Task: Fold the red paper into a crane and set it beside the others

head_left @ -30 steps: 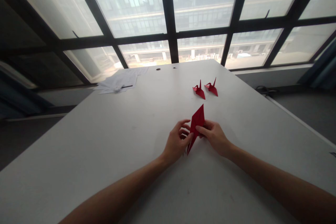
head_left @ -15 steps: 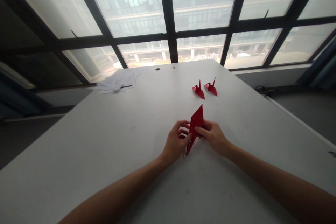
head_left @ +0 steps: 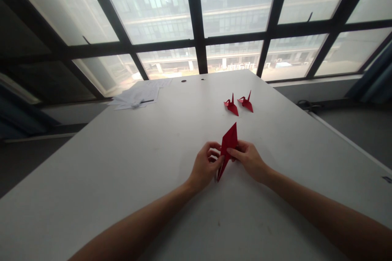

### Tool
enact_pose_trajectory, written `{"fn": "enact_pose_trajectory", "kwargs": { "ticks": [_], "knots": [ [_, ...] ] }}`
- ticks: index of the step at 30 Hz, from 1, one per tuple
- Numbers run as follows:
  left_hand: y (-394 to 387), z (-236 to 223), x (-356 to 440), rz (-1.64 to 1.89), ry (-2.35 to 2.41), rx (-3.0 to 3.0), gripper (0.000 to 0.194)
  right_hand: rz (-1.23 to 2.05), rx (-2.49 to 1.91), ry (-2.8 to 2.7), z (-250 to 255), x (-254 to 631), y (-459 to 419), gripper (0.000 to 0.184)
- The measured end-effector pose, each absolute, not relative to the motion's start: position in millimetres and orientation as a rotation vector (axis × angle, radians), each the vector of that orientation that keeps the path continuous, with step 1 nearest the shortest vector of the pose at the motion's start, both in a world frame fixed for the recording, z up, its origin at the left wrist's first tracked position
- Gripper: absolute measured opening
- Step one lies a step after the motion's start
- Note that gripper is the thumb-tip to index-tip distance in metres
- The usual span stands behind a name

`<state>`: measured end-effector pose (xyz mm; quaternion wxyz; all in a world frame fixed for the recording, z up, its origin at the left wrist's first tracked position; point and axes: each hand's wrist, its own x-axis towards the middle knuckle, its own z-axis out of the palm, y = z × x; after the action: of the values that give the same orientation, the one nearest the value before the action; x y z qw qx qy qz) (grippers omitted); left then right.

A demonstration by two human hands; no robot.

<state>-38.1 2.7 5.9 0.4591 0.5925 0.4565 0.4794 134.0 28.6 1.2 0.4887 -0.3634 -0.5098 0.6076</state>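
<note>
Between my hands is a folded piece of red origami paper [head_left: 229, 138], a long diamond with a pointed top and a narrow split lower end. My left hand [head_left: 206, 165] pinches its lower left edge, thumb on the front and fingers curled behind. On the right side, my right hand [head_left: 248, 159] grips the middle, its thumb lying across the front face and its other fingers partly hidden behind the paper. Beyond it, two finished-looking red paper cranes stand side by side: a left crane [head_left: 232, 107] and a right crane [head_left: 246, 102].
The white table [head_left: 137, 155] stretches to the windows. Loose white sheets [head_left: 134, 94] lie at its far left with a dark pen [head_left: 147, 101] on them. Two cable holes sit near the far edge. Dark cables [head_left: 309, 105] rest beyond the right side.
</note>
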Motion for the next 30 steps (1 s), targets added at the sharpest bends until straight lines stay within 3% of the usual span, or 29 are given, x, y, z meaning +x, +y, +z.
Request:
{"fn": "enact_pose_trajectory", "kwargs": {
  "ticks": [18,30],
  "knots": [
    [4.0,8.5,-38.1,1.185,1.164,1.655,0.005,1.41,-0.916,-1.278,1.8,131.8,28.9,0.024],
    [2.7,11.1,-37.7,1.18,1.213,1.847,0.013,1.396,-0.918,-1.302,2.4,131.9,27.2,0.024]
  ]
}}
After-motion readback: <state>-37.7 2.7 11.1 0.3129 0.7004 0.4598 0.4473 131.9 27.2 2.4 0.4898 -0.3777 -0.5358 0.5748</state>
